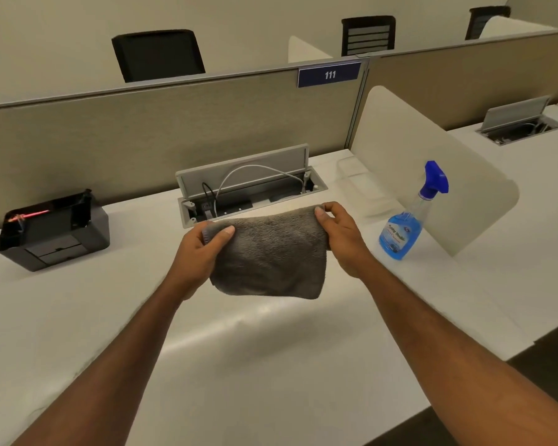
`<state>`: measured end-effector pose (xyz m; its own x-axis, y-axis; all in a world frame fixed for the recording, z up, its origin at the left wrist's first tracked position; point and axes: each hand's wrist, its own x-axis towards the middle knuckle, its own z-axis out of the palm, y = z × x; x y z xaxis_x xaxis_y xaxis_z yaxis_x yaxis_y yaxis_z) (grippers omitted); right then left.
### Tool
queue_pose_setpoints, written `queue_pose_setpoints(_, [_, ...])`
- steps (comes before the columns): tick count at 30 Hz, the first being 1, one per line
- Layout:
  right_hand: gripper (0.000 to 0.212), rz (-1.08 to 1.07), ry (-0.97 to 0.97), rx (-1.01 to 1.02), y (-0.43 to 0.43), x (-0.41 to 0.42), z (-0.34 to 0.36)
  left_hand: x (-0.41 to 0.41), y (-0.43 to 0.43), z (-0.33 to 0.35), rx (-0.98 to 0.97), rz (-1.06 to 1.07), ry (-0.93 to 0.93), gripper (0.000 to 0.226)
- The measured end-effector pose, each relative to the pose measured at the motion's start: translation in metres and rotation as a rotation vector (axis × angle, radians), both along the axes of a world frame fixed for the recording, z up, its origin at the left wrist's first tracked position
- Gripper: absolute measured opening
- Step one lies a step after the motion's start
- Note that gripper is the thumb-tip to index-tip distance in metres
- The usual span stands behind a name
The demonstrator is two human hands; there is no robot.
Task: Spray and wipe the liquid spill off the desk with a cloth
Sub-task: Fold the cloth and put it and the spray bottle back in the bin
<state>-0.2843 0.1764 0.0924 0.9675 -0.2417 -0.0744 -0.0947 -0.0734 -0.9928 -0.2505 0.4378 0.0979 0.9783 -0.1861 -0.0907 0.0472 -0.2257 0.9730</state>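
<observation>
A grey fluffy cloth hangs folded above the white desk, held up by both hands at its top corners. My left hand pinches the left corner between thumb and fingers. My right hand pinches the right corner. A spray bottle with blue liquid and a blue trigger head stands upright on the desk to the right of my right hand, apart from it. A faint sheen shows on the desk below the cloth; I cannot tell whether it is liquid.
An open cable box with wires sits in the desk behind the cloth. A black organiser holding a red pen stands at the left. A white side divider rises behind the bottle, and a beige partition backs the desk.
</observation>
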Motion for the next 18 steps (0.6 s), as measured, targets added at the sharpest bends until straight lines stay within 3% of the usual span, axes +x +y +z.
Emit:
queue_pose_setpoints(3, [0.014, -0.073, 0.065, 0.027, 0.005, -0.001, -0.009, -0.002, -0.009, -0.008, -0.023, 0.044, 0.117, 0.031])
queue_pose_setpoints(6, [0.02, -0.032, 0.157, 0.181, 0.005, -0.008, -0.015, -0.005, -0.013, -0.014, -0.101, 0.101, 0.274, 0.034])
queue_pose_setpoints(8, [0.04, 0.05, 0.186, 0.254, 0.0, -0.013, -0.019, -0.006, -0.009, -0.017, -0.159, 0.058, 0.345, 0.038])
queue_pose_setpoints(10, [0.065, 0.086, 0.194, 0.263, -0.007, -0.017, -0.022, -0.007, -0.001, -0.023, -0.173, -0.008, 0.373, 0.058])
queue_pose_setpoints(13, [0.083, 0.095, 0.202, 0.176, -0.015, -0.019, -0.026, -0.006, 0.009, -0.032, -0.13, -0.07, 0.369, 0.105])
queue_pose_setpoints(18, [0.073, 0.102, 0.237, -0.042, -0.025, -0.019, -0.03, -0.008, 0.002, -0.039, -0.069, -0.1, 0.232, 0.104])
